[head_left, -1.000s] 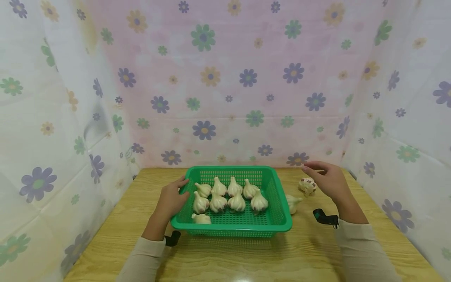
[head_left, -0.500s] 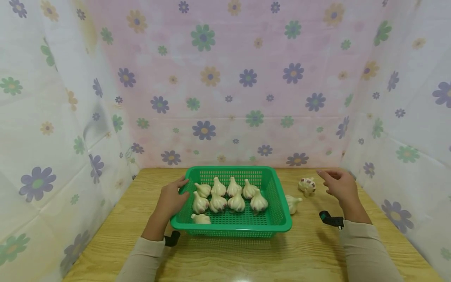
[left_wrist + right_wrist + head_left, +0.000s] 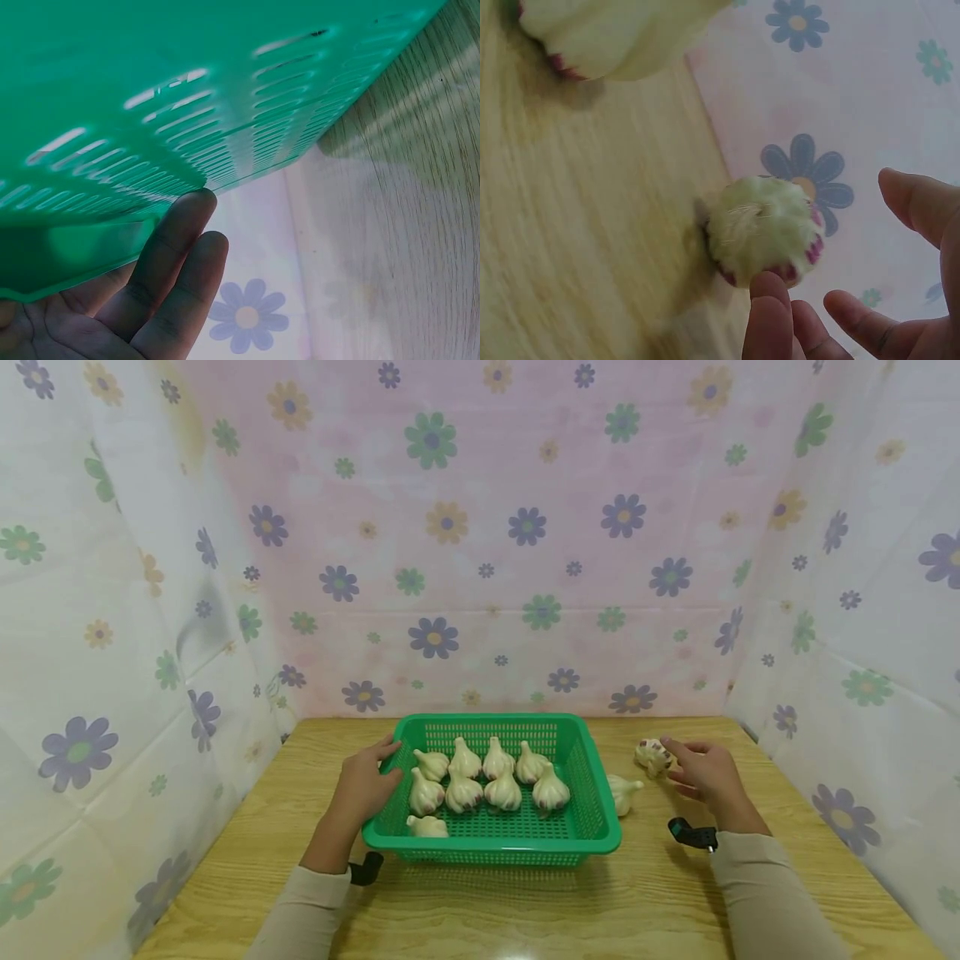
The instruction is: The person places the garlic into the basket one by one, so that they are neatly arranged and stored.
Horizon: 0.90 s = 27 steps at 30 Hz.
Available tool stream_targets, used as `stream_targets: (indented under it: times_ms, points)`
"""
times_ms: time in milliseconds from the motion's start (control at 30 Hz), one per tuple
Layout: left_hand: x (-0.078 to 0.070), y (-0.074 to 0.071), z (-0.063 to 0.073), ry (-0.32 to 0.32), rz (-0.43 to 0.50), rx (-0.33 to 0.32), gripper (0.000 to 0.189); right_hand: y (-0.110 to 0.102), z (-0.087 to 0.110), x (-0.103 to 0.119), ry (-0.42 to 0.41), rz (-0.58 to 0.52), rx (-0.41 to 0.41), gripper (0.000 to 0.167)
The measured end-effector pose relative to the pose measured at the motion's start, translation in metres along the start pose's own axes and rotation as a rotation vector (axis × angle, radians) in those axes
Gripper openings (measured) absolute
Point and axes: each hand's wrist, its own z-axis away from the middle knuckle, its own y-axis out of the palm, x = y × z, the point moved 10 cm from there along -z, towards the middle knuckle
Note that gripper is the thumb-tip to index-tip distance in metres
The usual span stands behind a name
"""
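Observation:
Several pale garlic bulbs with purplish bases lie in a green basket in the head view. My left hand holds the basket's left rim. In the left wrist view, its fingers lie under the rim against the slotted outer wall. On the right, a garlic bulb lies on its side, root end toward my right hand. That hand is beside it, thumb and fingers apart. In the right wrist view, one fingertip overlaps the bulb's lower edge; whether it touches is unclear.
Another garlic bulb lies just outside the basket's right wall and is partly hidden by it. Everything stands on a wooden table. Flowered cloth encloses the back and both sides.
My right hand first drew back to the right, then came left and lower, beside the far garlic bulb. The left hand and the basket have stayed in place.

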Motion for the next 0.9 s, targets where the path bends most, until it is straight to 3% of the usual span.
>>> stream_targets:
  times_ms: [333,700,900]
  points:
    - [-0.001,0.000,0.000,-0.002,0.001,-0.002,0.054,0.011,-0.005,-0.018,0.071,-0.068,0.032,0.113]
    - [0.001,0.001,-0.001,-0.011,0.004,0.001,0.054,0.013,-0.013,-0.020,0.041,-0.108,-0.013,0.106]
    - [0.001,0.001,0.000,-0.015,0.006,0.006,0.054,0.015,-0.016,-0.018,0.003,-0.099,-0.026,0.093]
